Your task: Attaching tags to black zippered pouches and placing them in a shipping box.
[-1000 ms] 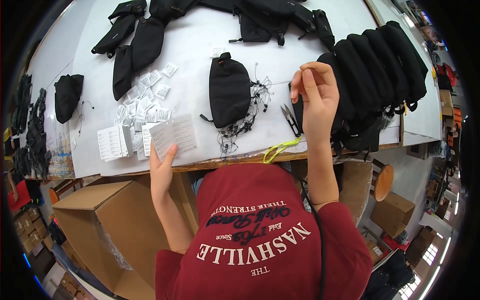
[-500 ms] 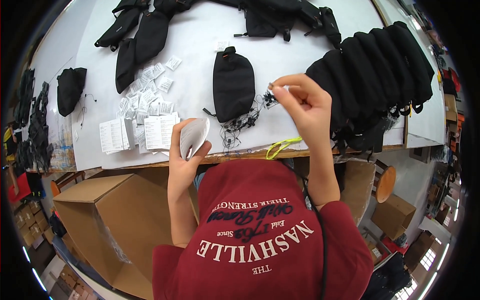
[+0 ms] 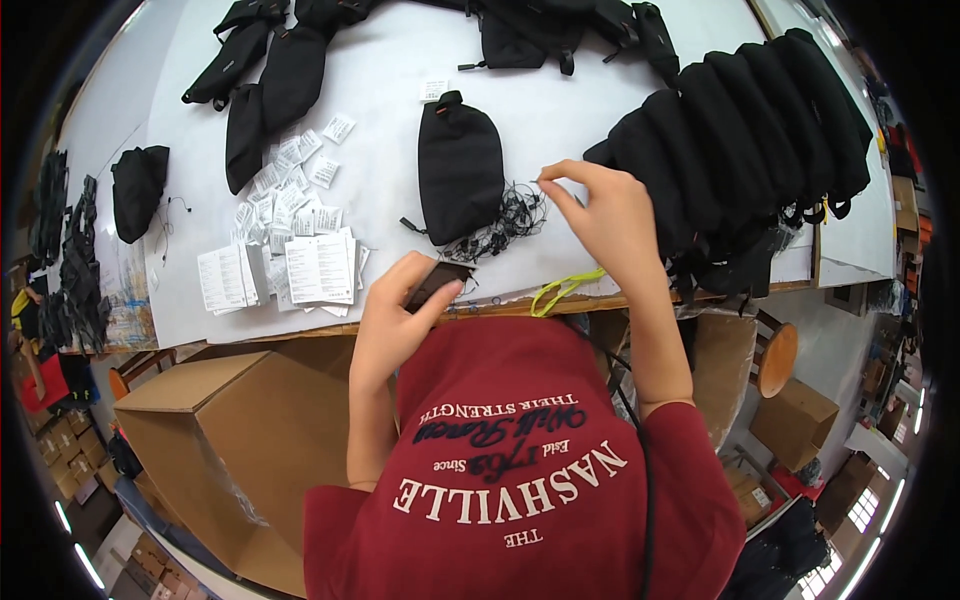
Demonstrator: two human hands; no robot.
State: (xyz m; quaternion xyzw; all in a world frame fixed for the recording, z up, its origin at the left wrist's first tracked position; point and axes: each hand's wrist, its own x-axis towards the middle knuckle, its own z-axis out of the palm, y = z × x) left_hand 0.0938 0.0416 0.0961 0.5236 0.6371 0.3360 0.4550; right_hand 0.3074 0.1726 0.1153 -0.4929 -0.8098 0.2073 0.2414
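My left hand (image 3: 395,305) holds a dark folded card (image 3: 440,280) between thumb and fingers, just over the table's near edge. Raised to the right, my right hand (image 3: 605,215) pinches thumb and forefinger together; anything between the tips is too small to make out. Below and left of those fingertips lies a tangle of thin black strings (image 3: 515,222). A black fabric bag (image 3: 458,165) rests beside the tangle, its top loop pointing away from me. Two stacks of white printed cards (image 3: 320,268) sit left of my left hand.
Loose small white packets (image 3: 290,190) are heaped behind the cards. A row of stuffed black bags (image 3: 740,130) fills the right side, with more black bags (image 3: 285,75) at the far side. A yellow-green cord (image 3: 565,290) lies at the near edge. An open cardboard box (image 3: 230,430) stands below left.
My left hand has shifted right and turned, so its card shows a dark face instead of a white printed one. My right hand has straightened slightly, still pinching.
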